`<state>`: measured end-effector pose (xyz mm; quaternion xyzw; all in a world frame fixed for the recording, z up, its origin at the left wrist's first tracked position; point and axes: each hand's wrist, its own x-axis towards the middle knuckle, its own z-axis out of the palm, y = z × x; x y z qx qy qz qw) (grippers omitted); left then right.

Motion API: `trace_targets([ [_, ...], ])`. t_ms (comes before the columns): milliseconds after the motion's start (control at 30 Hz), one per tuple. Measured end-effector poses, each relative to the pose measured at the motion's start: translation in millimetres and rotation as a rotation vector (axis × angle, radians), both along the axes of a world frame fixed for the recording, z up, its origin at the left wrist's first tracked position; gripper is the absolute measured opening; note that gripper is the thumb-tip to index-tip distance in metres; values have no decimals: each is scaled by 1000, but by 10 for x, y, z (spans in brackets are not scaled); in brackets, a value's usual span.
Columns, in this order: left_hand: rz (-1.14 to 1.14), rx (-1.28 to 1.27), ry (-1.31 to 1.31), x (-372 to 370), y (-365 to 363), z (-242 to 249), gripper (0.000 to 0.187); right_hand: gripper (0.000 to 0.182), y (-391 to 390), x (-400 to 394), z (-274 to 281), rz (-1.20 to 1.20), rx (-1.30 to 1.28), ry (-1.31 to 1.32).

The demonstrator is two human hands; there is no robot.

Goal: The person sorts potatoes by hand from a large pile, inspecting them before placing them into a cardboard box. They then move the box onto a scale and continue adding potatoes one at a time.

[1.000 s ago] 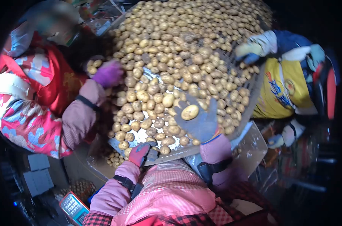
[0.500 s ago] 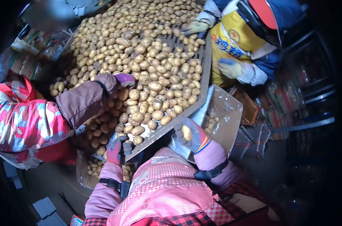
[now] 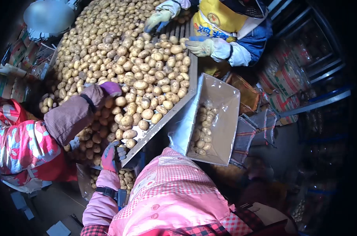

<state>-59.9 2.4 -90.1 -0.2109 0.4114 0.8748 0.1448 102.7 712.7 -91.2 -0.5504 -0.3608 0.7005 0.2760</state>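
Filling the space beyond the left hand (image 3: 109, 158), a broad table (image 3: 159, 128) carries a deep heap of potatoes (image 3: 107, 59). Its near rim begins at that hand and slants forward and to the right. Along the rim's outer side, right of the hand, runs a dark strip of room between the table and the wearer's pink checked apron (image 3: 166, 192). Past that strip a brown box (image 3: 224, 122) stands close to the table, uncovered on top; smaller potatoes (image 3: 204, 133) lie along its table side, while its far wall is bare.

Ahead and to the left of the hand, a co-worker's purple-brown sleeve (image 3: 70, 114) crosses the heap and hides the potatoes beneath it; the fingers of that person's purple glove (image 3: 111, 89) are hard to make out. Farther ahead, another person's pale gloves (image 3: 202, 47) are at the heap's far right edge, the body cut off by the top of the view. Just below the left hand, more potatoes (image 3: 127, 180) sit in a container (mostly hidden by the forearm and table).

The left hand, gloved in pink and grey, rests at the table's near corner, half curled, thumb and fingers parted beside the nearest potatoes; whether it grips one is unclear. The right hand cannot be made out in the shadow beyond the apron, so its state cannot be told.
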Motion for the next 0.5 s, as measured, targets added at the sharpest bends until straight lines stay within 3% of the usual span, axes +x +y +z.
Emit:
trace_targets([
  [167, 31, -26, -4, 29, 33, 54, 44, 32, 172, 132, 144, 17, 40, -157],
  [300, -3, 96, 37, 12, -38, -24, 41, 30, 78, -517, 225, 206, 138, -174],
  [367, 16, 22, -15, -10, -21, 86, 41, 29, -96, -1073, 311, 357, 249, -149],
  [433, 18, -70, -74, -2, 11, 188, 42, 29, -390, -1678, 380, 590, 467, -135],
  [467, 2, -51, -78, 6, -4, 181, 44, 29, -567, -1964, 394, 768, 715, -168],
  [500, -4, -31, -78, 9, -17, 159, 45, 29, -795, -2261, 439, 1000, 1228, -264],
])
